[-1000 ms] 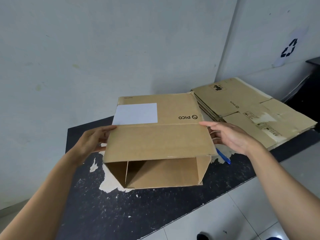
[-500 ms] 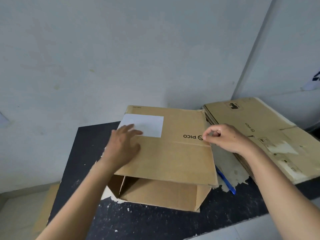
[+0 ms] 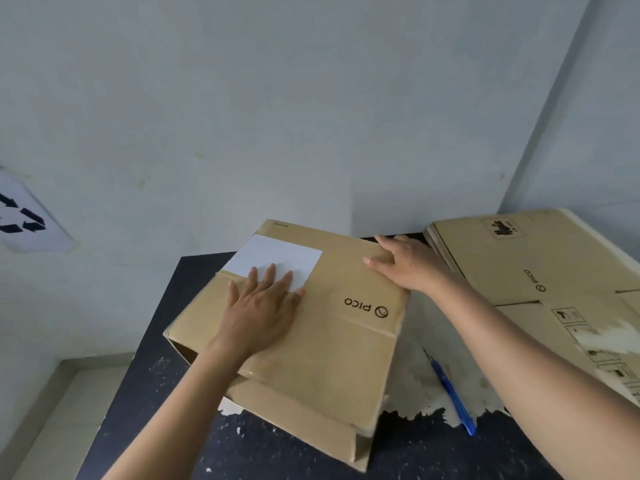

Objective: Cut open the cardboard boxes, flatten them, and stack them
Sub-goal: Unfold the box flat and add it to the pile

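Box (image 3: 311, 344), centre: sagged flatter than before; left hand (image 3: 263, 306) and right hand (image 3: 405, 268) pressed it, fingers straight. Flattening step; next probably needed a firmer downward push.

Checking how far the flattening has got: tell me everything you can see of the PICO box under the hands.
The box is brown corrugated cardboard printed PICO, with a blank white label near its far left corner. It lies skewed and nearly flat on the dark table, its near left end slightly gaping, a flap showing below. The left hand presses flat on top, fingertips on the label; the right hand rests open on the far right edge.
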